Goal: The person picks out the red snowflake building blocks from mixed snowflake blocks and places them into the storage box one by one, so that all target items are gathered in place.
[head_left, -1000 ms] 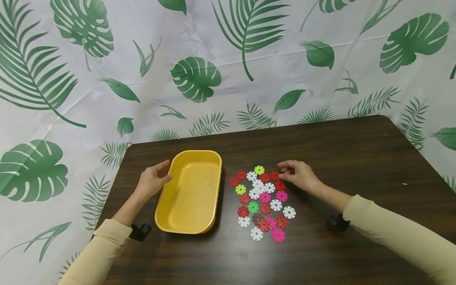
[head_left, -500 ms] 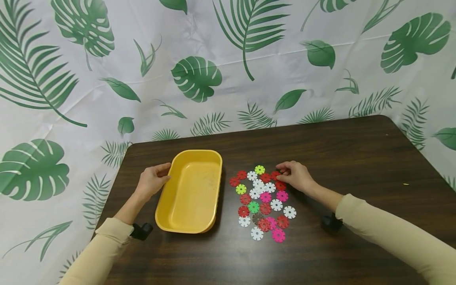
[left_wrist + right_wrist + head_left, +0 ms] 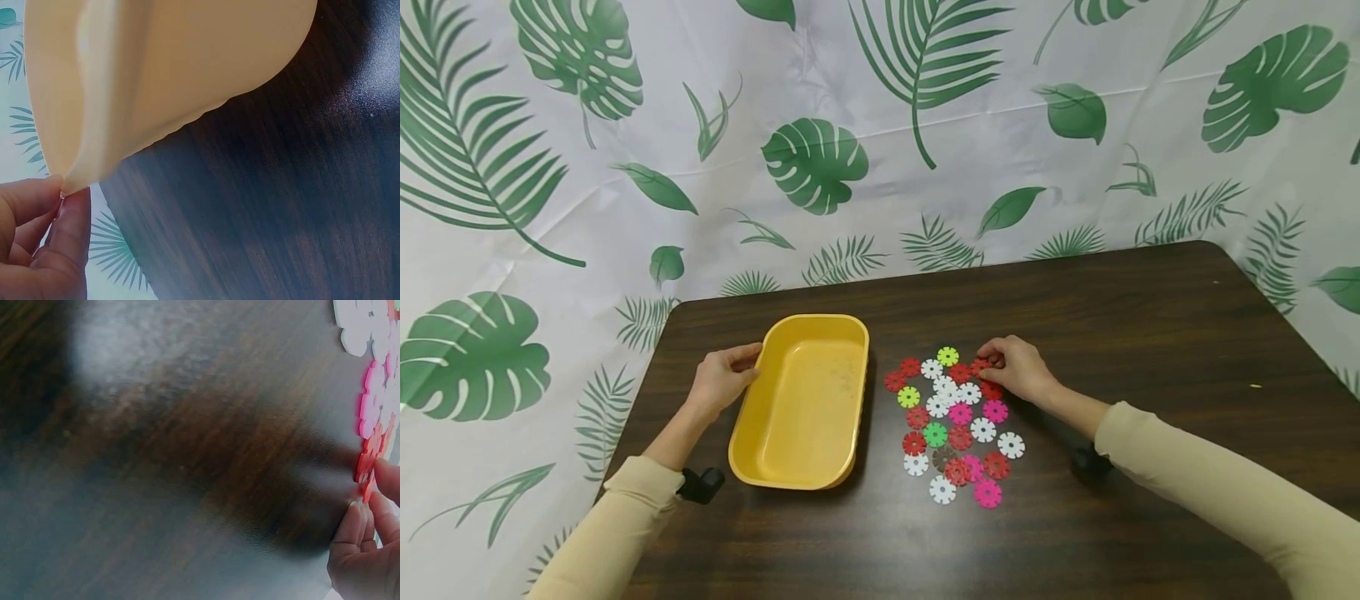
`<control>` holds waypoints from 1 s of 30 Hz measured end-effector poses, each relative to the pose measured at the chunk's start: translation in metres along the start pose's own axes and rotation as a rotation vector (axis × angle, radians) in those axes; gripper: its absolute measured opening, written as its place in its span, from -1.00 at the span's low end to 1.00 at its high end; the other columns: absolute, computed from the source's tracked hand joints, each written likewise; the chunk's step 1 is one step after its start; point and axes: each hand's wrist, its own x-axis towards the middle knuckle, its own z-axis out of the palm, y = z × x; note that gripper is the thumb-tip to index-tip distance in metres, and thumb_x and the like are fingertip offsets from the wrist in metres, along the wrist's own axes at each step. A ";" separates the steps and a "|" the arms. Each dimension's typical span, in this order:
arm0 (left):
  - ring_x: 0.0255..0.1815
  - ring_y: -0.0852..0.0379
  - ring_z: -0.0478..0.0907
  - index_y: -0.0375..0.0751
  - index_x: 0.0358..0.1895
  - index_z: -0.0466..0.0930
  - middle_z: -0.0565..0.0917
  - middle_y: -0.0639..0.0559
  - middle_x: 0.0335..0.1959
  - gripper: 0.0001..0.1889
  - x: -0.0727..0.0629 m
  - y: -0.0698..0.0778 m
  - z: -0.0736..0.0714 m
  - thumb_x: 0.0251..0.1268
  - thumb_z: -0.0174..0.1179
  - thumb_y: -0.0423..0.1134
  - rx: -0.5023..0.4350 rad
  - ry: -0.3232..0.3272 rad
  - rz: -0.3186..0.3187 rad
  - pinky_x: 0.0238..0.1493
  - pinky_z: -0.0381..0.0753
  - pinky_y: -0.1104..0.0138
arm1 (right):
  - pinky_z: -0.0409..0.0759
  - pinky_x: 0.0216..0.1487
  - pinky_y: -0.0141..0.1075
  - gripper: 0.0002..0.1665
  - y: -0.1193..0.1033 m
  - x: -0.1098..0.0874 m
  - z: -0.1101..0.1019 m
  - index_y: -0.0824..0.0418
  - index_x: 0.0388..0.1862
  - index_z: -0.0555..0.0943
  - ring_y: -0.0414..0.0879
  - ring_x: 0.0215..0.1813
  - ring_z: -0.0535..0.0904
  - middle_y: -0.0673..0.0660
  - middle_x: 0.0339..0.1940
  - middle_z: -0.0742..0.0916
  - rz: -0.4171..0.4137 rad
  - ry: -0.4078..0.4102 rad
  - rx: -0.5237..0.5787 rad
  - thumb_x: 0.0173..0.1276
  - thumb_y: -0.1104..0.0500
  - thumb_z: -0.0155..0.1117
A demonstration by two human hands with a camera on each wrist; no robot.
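Note:
My left hand (image 3: 718,385) pinches the left rim of a yellow plastic tub (image 3: 808,400); in the left wrist view, thumb and fingers meet at the edge of the tub (image 3: 206,50). At the far right edge of a spread of notched plastic discs, my right hand (image 3: 1021,371) pinches a red notched disc (image 3: 979,367) between thumb and fingers. In the right wrist view this red notched disc (image 3: 369,489) shows partly, the fingertips covering the rest. Close by lie another red disc (image 3: 992,390) and a pink disc (image 3: 996,411).
Several white, red, pink, green and yellow discs (image 3: 960,437) lie flat on the dark wooden table (image 3: 1112,333), some overlapping. A tiny yellow scrap (image 3: 1255,386) lies to the right. Behind the table hangs a leaf-print cloth (image 3: 880,208).
My right hand has moved slightly left onto the red disc, its fingers closing on it. The left hand has come from beside the tub to grip its rim. The tub stays put.

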 end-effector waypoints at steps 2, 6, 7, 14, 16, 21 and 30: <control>0.02 -0.18 0.56 -0.40 0.28 0.36 0.54 -0.37 0.10 -0.54 0.000 0.000 0.000 0.31 0.07 -0.47 0.001 0.004 0.000 -0.05 0.66 0.22 | 0.49 -0.31 -0.27 -0.75 0.000 0.002 0.001 0.38 -0.22 0.63 -0.02 -0.31 0.49 0.20 -0.37 0.61 0.010 0.001 -0.008 0.10 0.32 0.40; 0.02 -0.18 0.55 -0.40 0.28 0.36 0.54 -0.37 0.11 -0.54 0.000 0.000 -0.001 0.31 0.06 -0.47 -0.003 0.007 -0.002 -0.04 0.65 0.22 | 0.49 -0.33 -0.28 -0.76 -0.001 0.005 0.002 0.38 -0.25 0.62 -0.02 -0.33 0.50 0.21 -0.38 0.62 0.016 0.003 -0.011 0.08 0.33 0.41; 0.02 -0.18 0.55 -0.40 0.28 0.36 0.53 -0.37 0.11 -0.54 0.000 0.000 -0.001 0.31 0.06 -0.47 -0.004 0.005 -0.003 -0.03 0.65 0.21 | 0.48 -0.33 -0.29 -0.76 -0.001 0.006 0.001 0.37 -0.25 0.62 -0.03 -0.33 0.50 0.21 -0.38 0.62 0.021 0.003 -0.011 0.08 0.33 0.41; 0.05 -0.18 0.54 -0.40 0.28 0.36 0.53 -0.36 0.13 -0.54 0.001 0.001 0.000 0.30 0.08 -0.47 -0.020 0.003 -0.017 0.00 0.63 0.21 | 0.48 -0.35 -0.31 -0.79 -0.001 0.006 0.000 0.35 -0.27 0.57 -0.04 -0.35 0.50 0.21 -0.39 0.63 0.039 0.004 0.014 0.11 0.36 0.37; 0.04 -0.17 0.54 -0.40 0.27 0.37 0.53 -0.36 0.12 -0.54 0.002 0.001 0.000 0.30 0.09 -0.47 -0.024 0.006 -0.021 -0.02 0.64 0.24 | 0.49 -0.35 -0.31 -0.80 -0.001 0.006 0.001 0.35 -0.27 0.57 -0.04 -0.36 0.51 0.21 -0.39 0.63 0.049 0.007 0.020 0.11 0.37 0.37; 0.02 -0.16 0.55 -0.41 0.26 0.38 0.54 -0.36 0.11 -0.55 0.002 0.000 0.000 0.29 0.09 -0.48 -0.033 0.010 -0.018 -0.07 0.66 0.30 | 0.51 -0.34 -0.30 -0.83 -0.002 0.007 0.001 0.35 -0.27 0.58 -0.05 -0.37 0.51 0.19 -0.41 0.64 0.053 0.012 0.019 0.14 0.38 0.35; 0.04 -0.18 0.54 -0.42 0.26 0.38 0.53 -0.38 0.12 -0.55 0.000 0.001 0.000 0.29 0.09 -0.49 -0.049 0.013 -0.016 -0.08 0.66 0.32 | 0.57 -0.40 -0.32 -0.89 -0.004 0.008 -0.003 0.35 -0.29 0.61 -0.07 -0.40 0.55 0.19 -0.43 0.66 0.070 0.017 0.091 0.18 0.40 0.29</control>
